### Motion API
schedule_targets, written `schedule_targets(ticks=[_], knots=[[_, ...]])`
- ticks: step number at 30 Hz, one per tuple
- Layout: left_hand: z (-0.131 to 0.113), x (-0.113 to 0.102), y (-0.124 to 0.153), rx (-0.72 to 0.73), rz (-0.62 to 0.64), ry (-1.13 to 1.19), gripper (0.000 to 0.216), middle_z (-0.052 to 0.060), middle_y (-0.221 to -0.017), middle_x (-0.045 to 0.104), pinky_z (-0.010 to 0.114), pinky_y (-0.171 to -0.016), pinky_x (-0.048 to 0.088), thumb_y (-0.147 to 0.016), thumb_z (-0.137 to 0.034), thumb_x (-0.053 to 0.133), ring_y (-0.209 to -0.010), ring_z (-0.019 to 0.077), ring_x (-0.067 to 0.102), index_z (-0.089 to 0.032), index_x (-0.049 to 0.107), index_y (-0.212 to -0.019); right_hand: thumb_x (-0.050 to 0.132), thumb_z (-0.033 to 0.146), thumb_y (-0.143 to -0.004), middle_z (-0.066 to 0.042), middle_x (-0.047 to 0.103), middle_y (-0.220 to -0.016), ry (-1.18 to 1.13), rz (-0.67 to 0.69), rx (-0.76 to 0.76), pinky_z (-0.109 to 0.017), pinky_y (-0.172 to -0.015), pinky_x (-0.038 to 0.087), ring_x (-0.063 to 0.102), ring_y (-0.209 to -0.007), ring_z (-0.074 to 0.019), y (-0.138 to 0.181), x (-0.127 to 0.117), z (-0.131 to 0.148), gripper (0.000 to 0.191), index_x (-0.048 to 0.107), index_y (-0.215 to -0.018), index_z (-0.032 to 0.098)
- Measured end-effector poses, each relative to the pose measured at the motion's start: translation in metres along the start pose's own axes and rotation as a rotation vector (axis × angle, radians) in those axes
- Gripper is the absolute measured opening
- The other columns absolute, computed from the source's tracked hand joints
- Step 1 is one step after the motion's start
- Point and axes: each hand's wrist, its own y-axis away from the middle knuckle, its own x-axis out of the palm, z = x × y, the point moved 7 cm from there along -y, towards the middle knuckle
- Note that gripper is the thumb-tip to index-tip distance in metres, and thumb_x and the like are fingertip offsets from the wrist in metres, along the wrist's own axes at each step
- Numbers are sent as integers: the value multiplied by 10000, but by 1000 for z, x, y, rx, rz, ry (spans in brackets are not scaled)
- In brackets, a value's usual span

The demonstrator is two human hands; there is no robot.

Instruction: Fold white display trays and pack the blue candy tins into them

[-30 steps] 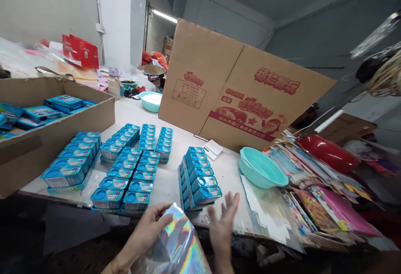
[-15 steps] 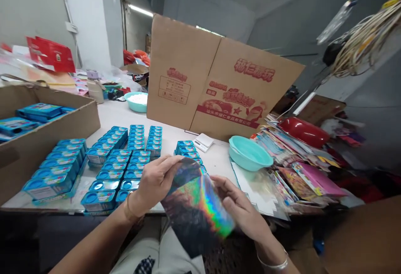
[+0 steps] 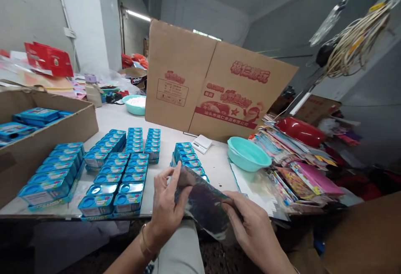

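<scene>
Both my hands hold a shiny holographic foil bag [image 3: 205, 205] just in front of the table's near edge. My left hand [image 3: 167, 207] pinches its left upper edge with fingers closed on it. Gripping the right side is my right hand [image 3: 250, 224], thumb on top. Right behind the bag stands a short row of blue tins [image 3: 187, 159]. More blue tins [image 3: 117, 169] lie in rows on the white table [image 3: 216, 163] to the left.
A cardboard tray [image 3: 46, 136] with blue tins sits at the left. A big printed carton [image 3: 213, 86] stands upright behind the tins. A teal bowl [image 3: 247, 153], a small white scale [image 3: 202, 143] and a pile of colourful packets [image 3: 297, 169] lie to the right.
The foil bag has dropped lower and tilted flatter, showing dark instead of rainbow. My left hand has shifted right and down on its edge; my right hand stays on the right side.
</scene>
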Motion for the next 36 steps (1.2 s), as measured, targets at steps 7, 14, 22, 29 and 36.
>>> schedule_targets(ticks=[7, 14, 22, 29, 36], knots=[[-19, 26, 25, -95, 14, 46, 871, 205, -1543, 198, 525, -1121, 305, -898, -258, 569, -1437, 341, 196, -178, -4, -1549, 485, 234, -936, -66, 726, -987, 163, -108, -23, -306, -682, 559, 702, -829, -213, 11, 4, -3, 253, 598, -1163, 234], [-4, 39, 47, -293, -9, 261, 722, 168, -1399, 412, 466, -1046, 431, -888, -264, 585, -1297, 286, 440, -234, 235, -1519, 463, 204, -944, -90, 732, -998, 345, -149, -82, -323, -719, 559, 709, -848, -228, 25, 9, -4, 286, 599, -1195, 179], [7, 55, 54, -722, 575, 923, 712, 88, -1277, 621, 279, -791, 540, -838, -307, 642, -865, 166, 663, -233, 342, -1479, 506, 193, -931, -43, 712, -1055, 165, 340, -13, -317, -761, 557, 683, -909, -204, 23, 16, -25, 335, 576, -1251, 263], [25, 69, 66, -740, 592, 873, 463, 89, -1269, 641, 312, -958, 493, -870, -289, 589, -1024, 194, 645, -179, 548, -1318, 501, 178, -943, -74, 655, -1027, -77, 109, 54, -366, -816, 505, 595, -949, -215, -3, 80, -2, 239, 600, -1157, 217], [55, 63, 65, -786, 527, 751, 443, 74, -1343, 612, 415, -1130, 375, -927, -414, 505, -1255, 234, 548, -196, 596, -1302, 532, 118, -921, -62, 642, -934, -160, -46, 90, -335, -745, 498, 581, -867, -195, -5, 116, 4, 198, 625, -1071, 207]])
